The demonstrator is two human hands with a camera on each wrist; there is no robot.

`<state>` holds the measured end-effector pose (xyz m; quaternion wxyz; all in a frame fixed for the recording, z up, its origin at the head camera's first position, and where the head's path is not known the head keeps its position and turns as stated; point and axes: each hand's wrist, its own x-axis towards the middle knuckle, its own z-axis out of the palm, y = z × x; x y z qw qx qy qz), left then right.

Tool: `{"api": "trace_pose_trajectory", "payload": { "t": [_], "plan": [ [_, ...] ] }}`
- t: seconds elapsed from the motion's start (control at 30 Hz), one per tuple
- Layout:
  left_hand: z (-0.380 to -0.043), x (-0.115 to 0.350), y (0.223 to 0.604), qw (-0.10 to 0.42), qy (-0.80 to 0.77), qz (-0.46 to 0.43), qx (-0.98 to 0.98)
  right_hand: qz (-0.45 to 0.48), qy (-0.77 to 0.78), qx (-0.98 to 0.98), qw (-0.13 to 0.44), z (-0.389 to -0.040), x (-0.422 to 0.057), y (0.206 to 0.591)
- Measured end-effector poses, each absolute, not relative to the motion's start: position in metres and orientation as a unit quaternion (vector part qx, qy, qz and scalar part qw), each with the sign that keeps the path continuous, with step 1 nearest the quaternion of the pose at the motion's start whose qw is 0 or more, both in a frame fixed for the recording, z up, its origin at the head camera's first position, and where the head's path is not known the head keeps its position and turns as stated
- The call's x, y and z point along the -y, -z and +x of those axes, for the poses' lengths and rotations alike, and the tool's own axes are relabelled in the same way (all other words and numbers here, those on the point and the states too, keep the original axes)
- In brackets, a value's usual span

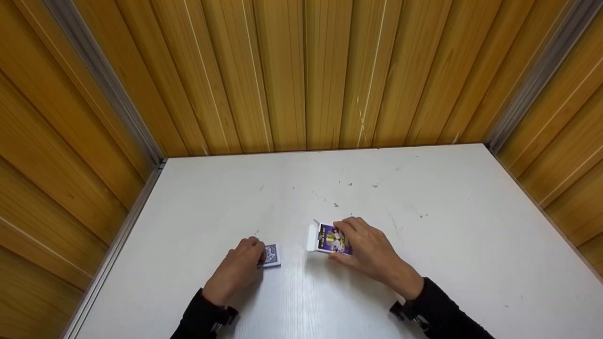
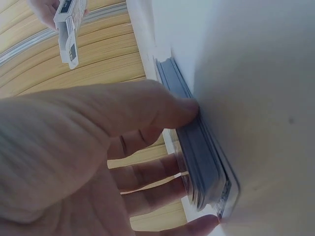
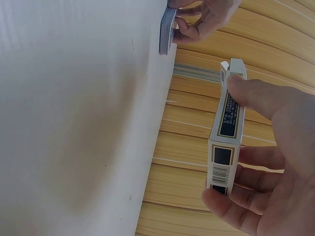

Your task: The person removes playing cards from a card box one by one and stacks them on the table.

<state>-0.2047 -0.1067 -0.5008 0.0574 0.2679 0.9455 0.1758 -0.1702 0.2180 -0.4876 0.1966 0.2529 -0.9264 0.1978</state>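
Note:
A deck of playing cards (image 1: 271, 254) with blue patterned backs lies on the white table, left of the middle. My left hand (image 1: 237, 267) grips it by its sides, thumb along one long edge (image 2: 197, 142) and fingertips opposite; a card at the bottom sticks out slightly from the stack. To the right, my right hand (image 1: 372, 249) holds a purple-fronted card box (image 1: 333, 239) between thumb and fingers, above the tabletop. The box's white end flap (image 1: 312, 237) stands open toward the deck. A barcode (image 3: 221, 173) shows on its other end. Its inside is hidden.
The white table (image 1: 212, 188) has small dark marks and scratches beyond the hands. Wood-patterned panels (image 1: 301, 75) rise at the back and both sides, with grey metal posts (image 1: 118, 89) at the corners.

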Motion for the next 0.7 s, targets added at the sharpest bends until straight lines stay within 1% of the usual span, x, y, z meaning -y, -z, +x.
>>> {"api": "trace_pose_trajectory", "payload": {
  "t": [0.17,0.27,0.37,0.43,0.5,0.53,0.63,0.7],
  "plan": [
    [-0.204,0.108,0.501,0.051,-0.171,0.274,-0.945,0.255,-0.196,0.926,0.197,-0.17,-0.218,0.488],
    [-0.205,0.11,0.5,0.057,-0.177,0.275,-0.943,0.256,-0.197,0.926,0.195,-0.17,-0.218,0.489],
    [-0.207,0.111,0.498,0.072,-0.193,0.258,-0.944,0.256,-0.199,0.926,0.193,-0.17,-0.217,0.489],
    [-0.208,0.112,0.496,0.072,-0.202,0.243,-0.946,0.258,-0.199,0.926,0.191,-0.169,-0.216,0.489],
    [-0.208,0.111,0.493,0.049,-0.209,0.237,-0.948,0.261,-0.198,0.926,0.189,-0.169,-0.215,0.489],
    [-0.209,0.11,0.492,0.027,-0.213,0.242,-0.946,0.264,-0.198,0.925,0.187,-0.168,-0.214,0.489],
    [-0.208,0.104,0.487,-0.061,-0.228,0.279,-0.931,0.274,-0.197,0.923,0.184,-0.167,-0.212,0.488],
    [-0.205,0.096,0.484,-0.106,-0.254,0.304,-0.912,0.28,-0.198,0.922,0.181,-0.166,-0.211,0.487]
  ]
}}
